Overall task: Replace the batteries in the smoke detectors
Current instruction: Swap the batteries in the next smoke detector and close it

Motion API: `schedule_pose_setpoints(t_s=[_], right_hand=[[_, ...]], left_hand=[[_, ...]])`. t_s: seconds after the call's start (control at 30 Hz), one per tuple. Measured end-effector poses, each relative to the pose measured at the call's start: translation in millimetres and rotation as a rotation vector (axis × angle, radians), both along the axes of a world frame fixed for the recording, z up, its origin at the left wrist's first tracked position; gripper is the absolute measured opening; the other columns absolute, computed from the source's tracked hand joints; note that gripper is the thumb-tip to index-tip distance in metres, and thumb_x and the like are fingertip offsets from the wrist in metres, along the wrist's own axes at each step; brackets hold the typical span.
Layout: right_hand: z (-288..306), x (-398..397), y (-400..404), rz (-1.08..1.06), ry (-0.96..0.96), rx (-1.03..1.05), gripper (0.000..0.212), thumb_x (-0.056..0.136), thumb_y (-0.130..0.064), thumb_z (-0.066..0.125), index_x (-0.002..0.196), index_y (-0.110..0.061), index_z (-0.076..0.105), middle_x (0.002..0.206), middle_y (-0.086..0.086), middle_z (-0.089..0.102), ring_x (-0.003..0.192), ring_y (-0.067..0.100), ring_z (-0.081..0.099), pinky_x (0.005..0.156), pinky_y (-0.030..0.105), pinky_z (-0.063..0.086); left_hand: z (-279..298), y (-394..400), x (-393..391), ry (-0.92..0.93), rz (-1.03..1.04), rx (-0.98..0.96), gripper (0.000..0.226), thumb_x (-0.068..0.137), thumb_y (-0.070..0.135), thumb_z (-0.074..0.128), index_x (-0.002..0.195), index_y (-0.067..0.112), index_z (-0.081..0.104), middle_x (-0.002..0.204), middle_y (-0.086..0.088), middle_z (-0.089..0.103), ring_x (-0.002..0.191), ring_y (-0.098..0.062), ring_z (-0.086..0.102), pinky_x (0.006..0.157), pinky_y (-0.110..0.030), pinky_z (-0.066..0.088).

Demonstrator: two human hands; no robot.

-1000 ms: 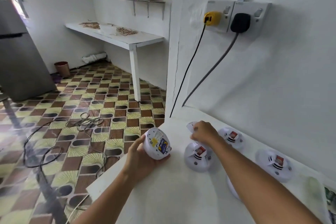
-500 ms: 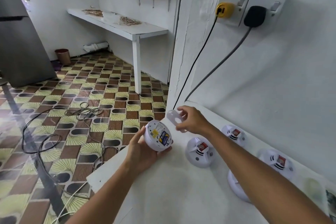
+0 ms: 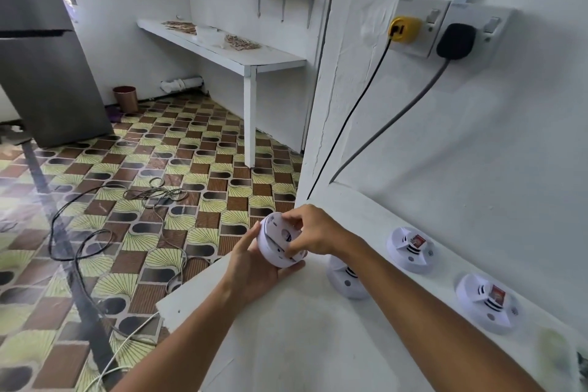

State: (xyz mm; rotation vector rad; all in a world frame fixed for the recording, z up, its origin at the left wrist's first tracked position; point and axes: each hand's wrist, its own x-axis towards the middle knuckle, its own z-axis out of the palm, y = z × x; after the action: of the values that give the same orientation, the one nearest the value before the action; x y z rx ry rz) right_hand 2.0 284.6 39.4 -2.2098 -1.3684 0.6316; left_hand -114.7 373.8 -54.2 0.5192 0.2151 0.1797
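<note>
My left hand cups a round white smoke detector from below, held tilted above the near left corner of the white counter. My right hand presses a white cover plate onto the detector's upper face, fingers curled over its rim. The battery under the plate is hidden. Three more white detectors rest on the counter along the wall: one partly behind my right forearm, one with a red label, and another with a red label.
A yellow plug and a black plug sit in wall sockets, their cords dropping behind the counter. Loose cables lie on the patterned floor at left. A grey fridge and a white wall table stand farther back.
My right hand picked a white cover plate up from the counter, carried it left and set it onto the detector in my left hand, hiding the battery that showed before.
</note>
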Motion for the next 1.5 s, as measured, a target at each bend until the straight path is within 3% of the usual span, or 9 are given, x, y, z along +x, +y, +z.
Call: schedule_pose_setpoints(t_s=[0.2,0.33,0.43,0.57,0.9,1.0,1.17,1.33,1.5], right_hand=[[-0.3,4.4,4.3,0.009,-0.029,0.008,0.072,0.061,-0.015,0.088,0.127,-0.007,0.059,0.114,0.007,0.061,0.096,0.018,0.057,0.073,0.024,0.051],[2.6,6.7,9.6,0.001,-0.015,-0.006,0.069,0.064,-0.021,0.088,0.126,-0.005,0.061,0.11,0.008,0.065,0.092,0.018,0.058,0.073,0.025,0.051],[4.9,5.7,14.7,-0.017,0.007,-0.004,0.06,0.067,-0.03,0.086,0.118,-0.005,0.067,0.093,0.001,0.062,0.082,0.015,0.055,0.059,0.019,0.04],[7.0,6.4,19.1,-0.03,0.009,-0.027,0.048,0.065,-0.03,0.087,0.106,-0.006,0.074,0.091,0.006,0.071,0.083,0.022,0.064,0.066,0.031,0.05],[4.0,2.9,21.3,-0.082,-0.023,-0.026,0.038,0.064,-0.034,0.085,0.09,-0.007,0.078,0.086,0.011,0.074,0.079,0.023,0.067,0.061,0.03,0.047],[-0.8,2.4,20.0,-0.023,-0.043,-0.019,0.046,0.068,-0.037,0.082,0.096,-0.002,0.074,0.091,0.019,0.07,0.076,0.022,0.063,0.062,0.036,0.048],[3.2,1.6,17.4,0.08,-0.073,-0.043,0.049,0.076,-0.035,0.077,0.116,-0.008,0.068,0.103,0.011,0.069,0.092,0.024,0.064,0.082,0.043,0.056],[2.6,0.0,18.8,0.083,-0.141,-0.092,0.045,0.078,-0.041,0.072,0.104,-0.005,0.07,0.098,0.016,0.068,0.089,0.03,0.063,0.073,0.04,0.052],[-4.3,-3.4,10.0,0.003,-0.08,-0.034,0.045,0.08,-0.039,0.07,0.114,-0.01,0.069,0.101,0.007,0.068,0.091,0.023,0.062,0.081,0.04,0.053]], left_hand=[[2.3,1.0,-0.5,-0.036,-0.011,0.071,0.072,0.071,0.046,0.078,0.129,0.008,0.06,0.134,-0.022,0.055,0.118,-0.042,0.049,0.101,-0.056,0.04],[1.5,2.2,0.9,-0.022,-0.009,0.051,0.078,0.069,0.046,0.079,0.133,0.008,0.056,0.134,-0.026,0.052,0.119,-0.046,0.047,0.096,-0.056,0.045],[2.5,1.9,0.4,-0.014,-0.005,0.025,0.078,0.068,0.047,0.081,0.133,0.01,0.056,0.133,-0.027,0.053,0.118,-0.048,0.048,0.095,-0.056,0.048],[2.5,1.1,-0.2,-0.002,0.011,0.032,0.08,0.066,0.047,0.082,0.133,0.01,0.056,0.131,-0.025,0.053,0.118,-0.046,0.048,0.095,-0.057,0.047],[-0.9,4.0,1.8,0.01,-0.013,-0.015,0.088,0.057,0.041,0.089,0.132,0.01,0.056,0.131,-0.024,0.056,0.118,-0.046,0.051,0.094,-0.061,0.047],[-0.6,2.6,1.1,-0.011,-0.012,-0.016,0.078,0.056,0.041,0.09,0.122,0.009,0.065,0.128,-0.024,0.059,0.118,-0.044,0.052,0.092,-0.059,0.049],[2.1,1.1,0.7,-0.027,-0.031,-0.026,0.074,0.057,0.041,0.089,0.12,0.008,0.067,0.129,-0.024,0.058,0.122,-0.043,0.047,0.095,-0.059,0.046],[0.4,2.4,-0.6,-0.039,-0.053,-0.014,0.07,0.059,0.041,0.088,0.119,0.01,0.068,0.131,-0.022,0.057,0.126,-0.043,0.045,0.099,-0.06,0.042],[1.2,2.1,-0.9,-0.029,-0.069,0.025,0.073,0.061,0.041,0.088,0.123,0.01,0.065,0.132,-0.022,0.056,0.12,-0.043,0.051,0.098,-0.06,0.043]])
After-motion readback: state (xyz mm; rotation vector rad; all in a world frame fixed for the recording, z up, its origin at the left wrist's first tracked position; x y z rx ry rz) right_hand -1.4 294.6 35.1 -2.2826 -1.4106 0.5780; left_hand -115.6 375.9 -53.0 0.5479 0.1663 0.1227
